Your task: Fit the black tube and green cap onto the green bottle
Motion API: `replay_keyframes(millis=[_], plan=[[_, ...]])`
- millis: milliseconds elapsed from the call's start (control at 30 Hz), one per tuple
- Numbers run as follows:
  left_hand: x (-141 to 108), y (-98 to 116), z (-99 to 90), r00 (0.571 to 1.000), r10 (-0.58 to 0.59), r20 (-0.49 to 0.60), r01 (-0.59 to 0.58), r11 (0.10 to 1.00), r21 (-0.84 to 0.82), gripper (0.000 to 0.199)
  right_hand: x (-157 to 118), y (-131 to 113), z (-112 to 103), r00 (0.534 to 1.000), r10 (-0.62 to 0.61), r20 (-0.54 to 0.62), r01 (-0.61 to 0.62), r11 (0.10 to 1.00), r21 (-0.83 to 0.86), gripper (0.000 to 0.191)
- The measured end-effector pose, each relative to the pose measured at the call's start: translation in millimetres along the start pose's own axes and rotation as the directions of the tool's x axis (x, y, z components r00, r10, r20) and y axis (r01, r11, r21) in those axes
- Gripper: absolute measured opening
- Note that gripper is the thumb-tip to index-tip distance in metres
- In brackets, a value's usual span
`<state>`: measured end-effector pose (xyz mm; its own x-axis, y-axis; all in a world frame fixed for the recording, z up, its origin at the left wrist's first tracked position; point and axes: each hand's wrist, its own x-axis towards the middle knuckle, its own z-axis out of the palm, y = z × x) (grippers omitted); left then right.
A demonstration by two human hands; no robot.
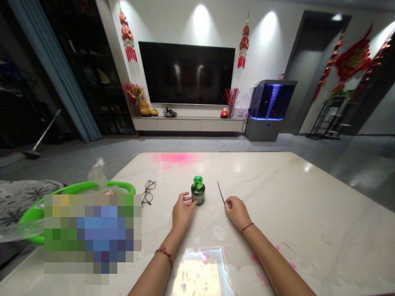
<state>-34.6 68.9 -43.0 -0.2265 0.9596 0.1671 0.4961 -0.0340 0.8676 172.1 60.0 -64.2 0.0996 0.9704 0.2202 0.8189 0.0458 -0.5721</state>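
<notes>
A small dark green glass bottle with a shiny green cap stands upright on the pale marble table. My left hand is at the bottle's left side, thumb at its lower front and the other fingers apart behind, around its left edge. To the right, my right hand pinches the lower end of a thin dark stick, which points up and away to the left. The stick and the bottle are apart.
Folded-out eyeglasses lie left of my left hand. A green basket with plastic bags sits at the table's left, partly blurred out. Pink stains mark the far edge. Beyond are a television and a fish tank.
</notes>
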Motion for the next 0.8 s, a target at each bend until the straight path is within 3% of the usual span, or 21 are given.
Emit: replay_keyframes(millis=[267, 400, 800], plan=[[2, -3, 3.2, 0.998, 0.029, 0.049, -0.03, 0.999, 0.019, 0.032, 0, -2, -2, 0.999, -0.009, 0.035, 0.008, 1.0, 0.021, 0.017], [-1, -1, 6.4, 0.995, 0.044, 0.089, -0.042, 0.999, -0.024, 0.04, 0, -2, -1, 0.999, -0.023, 0.046, 0.022, 1.0, 0.019, 0.018], [0, -1, 14.2, 0.99, 0.088, 0.109, -0.096, 0.993, 0.064, 0.05, -1, -2, -5, 0.998, 0.036, 0.059, -0.037, 0.999, 0.012, 0.018]])
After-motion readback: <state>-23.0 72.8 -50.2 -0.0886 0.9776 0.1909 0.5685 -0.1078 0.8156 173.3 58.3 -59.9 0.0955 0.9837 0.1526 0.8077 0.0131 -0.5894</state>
